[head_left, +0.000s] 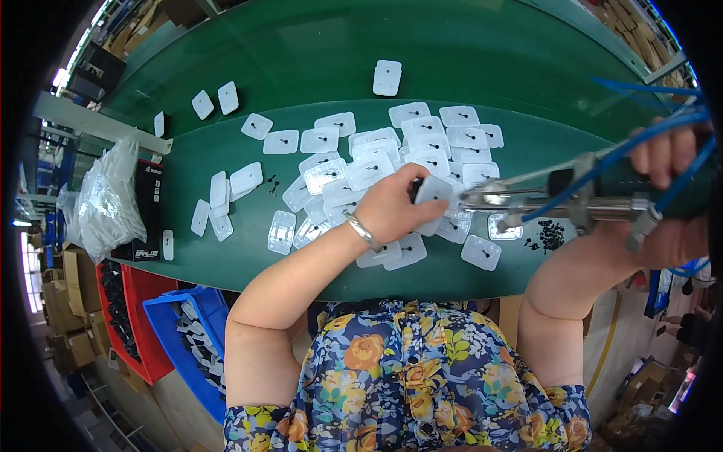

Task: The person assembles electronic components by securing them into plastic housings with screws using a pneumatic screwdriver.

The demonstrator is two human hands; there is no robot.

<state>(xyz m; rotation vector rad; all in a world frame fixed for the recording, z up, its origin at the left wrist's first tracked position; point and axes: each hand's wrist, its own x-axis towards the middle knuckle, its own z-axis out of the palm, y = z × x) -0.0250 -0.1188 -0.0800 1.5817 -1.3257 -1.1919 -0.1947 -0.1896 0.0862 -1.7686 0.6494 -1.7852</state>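
My left hand [392,207], with a silver bracelet at its wrist, grips a small white rounded plastic plate [434,193] between thumb and fingers. My right hand [666,157] is wrapped around the dark green grip of a metal-barrelled hand tool [602,209] with blue tubing. The tool lies almost level, its metal tip [470,198] right beside the held plate; whether they touch I cannot tell. Around and under my left hand spread many overlapping white plates [372,170], several with a small black piece in the middle. Near the tool lies a pile of small black pieces [550,235].
More white plates lie at the left [245,178] and far back [387,77] on the green table [346,277]. Clear plastic bags [109,200] rest against a black box [148,207] at the left edge. A red bin [156,354] and a blue bin [172,322] hold parts below.
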